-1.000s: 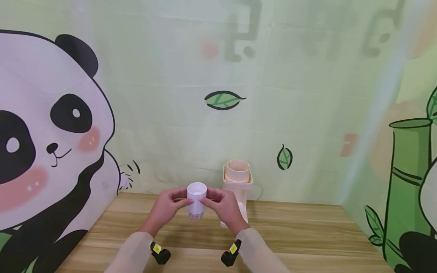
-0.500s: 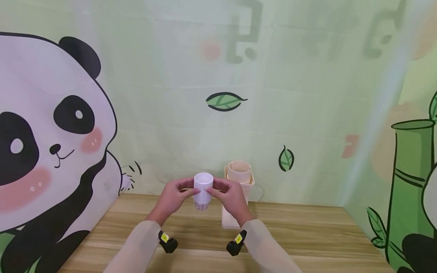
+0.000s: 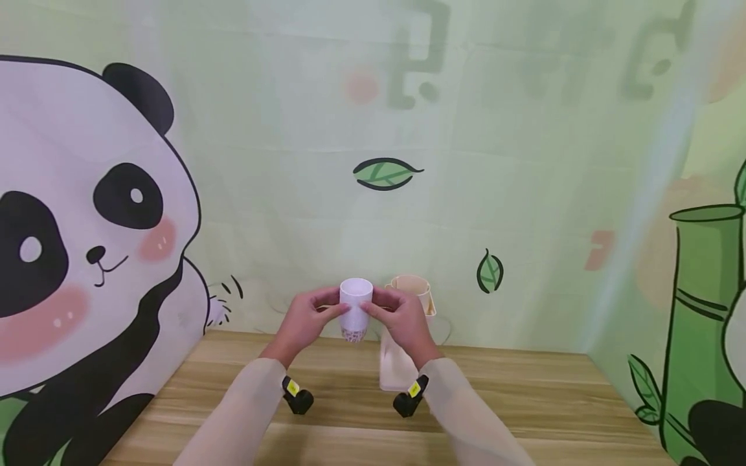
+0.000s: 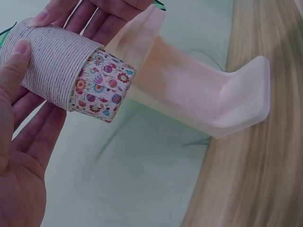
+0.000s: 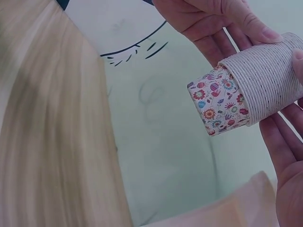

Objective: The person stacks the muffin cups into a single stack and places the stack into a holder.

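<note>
A stack of nested white paper cups (image 3: 355, 310) is held upright above the table, rims up. Many ridged rims show in both wrist views, and the lowest cup (image 4: 102, 85) bears a colourful flower print. My left hand (image 3: 305, 320) grips the stack from the left, thumb on its near side. From the right my right hand (image 3: 405, 320) holds it the same way, fingers behind it. Just behind the right hand stands a pale pink holder (image 3: 397, 366) with a round open tube (image 3: 411, 285) at its top; the hand and wrist partly hide it.
The wooden table (image 3: 524, 395) runs back to a pale green printed backdrop (image 3: 280, 194). A large panda is printed on the left side and bamboo on the right. Black wrist cameras (image 3: 298, 396) sit on both forearms.
Both hands have lifted the cup stack and carried it right, nearer the pink holder. The grip looks the same, and the holder stays in place. The view has shifted slightly.
</note>
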The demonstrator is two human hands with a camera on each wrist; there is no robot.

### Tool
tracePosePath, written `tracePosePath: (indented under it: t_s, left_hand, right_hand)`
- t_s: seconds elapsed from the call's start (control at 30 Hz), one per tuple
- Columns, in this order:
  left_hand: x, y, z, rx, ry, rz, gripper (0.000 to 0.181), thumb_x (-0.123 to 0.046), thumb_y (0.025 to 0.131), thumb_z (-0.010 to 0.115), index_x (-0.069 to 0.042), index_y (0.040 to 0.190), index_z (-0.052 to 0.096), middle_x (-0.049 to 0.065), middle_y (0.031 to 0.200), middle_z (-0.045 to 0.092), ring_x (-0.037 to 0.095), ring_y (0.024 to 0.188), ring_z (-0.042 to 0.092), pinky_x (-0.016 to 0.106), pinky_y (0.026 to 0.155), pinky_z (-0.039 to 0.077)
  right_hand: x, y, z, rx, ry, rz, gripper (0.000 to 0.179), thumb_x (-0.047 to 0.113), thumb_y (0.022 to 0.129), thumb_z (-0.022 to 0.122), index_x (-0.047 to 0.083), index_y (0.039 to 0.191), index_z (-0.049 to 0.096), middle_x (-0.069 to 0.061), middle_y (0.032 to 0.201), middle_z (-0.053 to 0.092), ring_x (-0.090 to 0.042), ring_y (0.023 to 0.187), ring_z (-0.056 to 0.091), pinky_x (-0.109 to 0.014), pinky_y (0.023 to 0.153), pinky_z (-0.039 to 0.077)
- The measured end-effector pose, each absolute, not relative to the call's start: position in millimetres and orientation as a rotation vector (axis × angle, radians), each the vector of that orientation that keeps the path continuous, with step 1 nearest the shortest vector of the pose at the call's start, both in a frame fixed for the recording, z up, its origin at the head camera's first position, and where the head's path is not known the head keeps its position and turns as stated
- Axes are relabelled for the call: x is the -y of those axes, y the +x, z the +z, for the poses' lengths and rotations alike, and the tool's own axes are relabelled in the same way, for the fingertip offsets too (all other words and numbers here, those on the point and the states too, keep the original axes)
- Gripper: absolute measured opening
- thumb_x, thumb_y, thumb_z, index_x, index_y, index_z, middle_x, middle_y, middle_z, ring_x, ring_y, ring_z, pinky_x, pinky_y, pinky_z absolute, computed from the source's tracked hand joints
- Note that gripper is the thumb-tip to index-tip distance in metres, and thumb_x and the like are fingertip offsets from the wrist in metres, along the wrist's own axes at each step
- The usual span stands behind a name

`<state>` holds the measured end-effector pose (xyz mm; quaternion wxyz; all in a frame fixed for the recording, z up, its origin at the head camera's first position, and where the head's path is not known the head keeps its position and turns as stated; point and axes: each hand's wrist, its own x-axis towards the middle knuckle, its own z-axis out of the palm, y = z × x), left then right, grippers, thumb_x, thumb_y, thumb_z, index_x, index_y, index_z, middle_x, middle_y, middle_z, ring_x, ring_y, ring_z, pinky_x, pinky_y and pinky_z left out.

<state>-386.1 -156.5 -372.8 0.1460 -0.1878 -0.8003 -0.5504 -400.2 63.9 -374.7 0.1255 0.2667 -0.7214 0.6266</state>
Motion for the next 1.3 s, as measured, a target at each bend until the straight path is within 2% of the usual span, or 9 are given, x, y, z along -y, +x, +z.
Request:
tracePosePath:
  t_s: [0.37,0.7,1.0,1.3]
  left_hand:
    - [144,-397,-348,2.291,-0.546,-1.597,0.044,-0.023,0.100,0.078,-0.008,0.140,0.071,0.010,0.127,0.077,0.028,0.121,0.070,0.051,0.106,0.055]
    - [131,-408,-331,2.262,-0.554,-1.611,0.043,-0.023,0.100,0.078,-0.010,0.141,0.071,0.009,0.127,0.077,0.028,0.121,0.069,0.051,0.105,0.056]
    - [117,-415,-319,2.278,-0.561,-1.623,0.045,-0.029,0.102,0.076,-0.013,0.144,0.068,0.008,0.132,0.075,0.028,0.124,0.067,0.052,0.107,0.055]
    - [101,-422,-310,2.268,-0.585,-1.615,0.045,-0.026,0.103,0.075,-0.012,0.145,0.067,0.009,0.135,0.074,0.029,0.124,0.068,0.051,0.106,0.057]
  right_hand:
    - [-72,-408,-351,2.097,0.701,1.779,0.040,0.019,0.093,0.086,0.008,0.130,0.077,-0.010,0.121,0.079,-0.026,0.113,0.075,-0.039,0.100,0.061]
    - [-82,-416,-336,2.073,0.657,1.790,0.040,0.022,0.095,0.085,0.007,0.131,0.076,-0.011,0.123,0.078,-0.026,0.114,0.074,-0.034,0.099,0.061]
    - [-96,-422,-324,2.078,0.648,1.770,0.040,0.020,0.097,0.082,0.006,0.133,0.075,-0.014,0.126,0.077,-0.029,0.116,0.072,-0.039,0.102,0.060]
    - [-111,-427,-318,2.073,0.665,1.754,0.043,0.022,0.098,0.081,0.007,0.137,0.072,-0.013,0.134,0.074,-0.030,0.124,0.070,-0.044,0.107,0.057]
